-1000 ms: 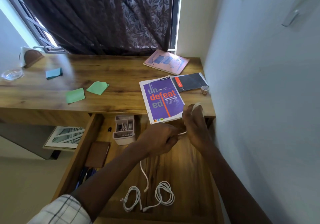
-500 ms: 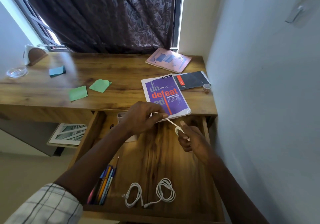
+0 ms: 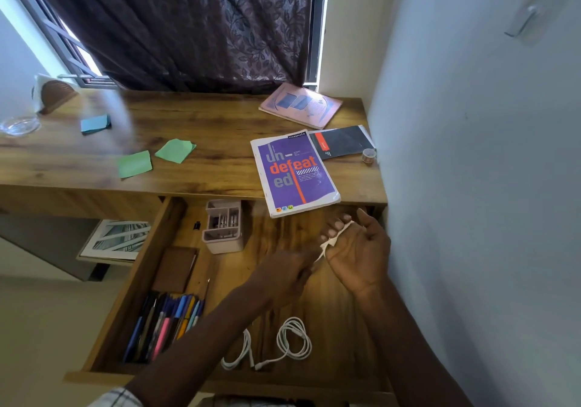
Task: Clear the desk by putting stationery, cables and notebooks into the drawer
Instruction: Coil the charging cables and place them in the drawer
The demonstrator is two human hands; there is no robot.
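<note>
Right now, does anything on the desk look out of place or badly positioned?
Yes. The purple notebook lies askew, and its near corner sticks out past the desk edge, above the open drawer. A small knock could tip it off. Nothing looks spilled or damaged.

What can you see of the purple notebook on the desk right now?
The purple notebook lies flat and closed, face up on the wooden desk, its near corner overhanging the open drawer. The glossy cover reads "undefeated" in grey and orange, with an orange vertical stripe and white border. Its far corner overlaps the black notebook. Neither hand touches it.
</note>
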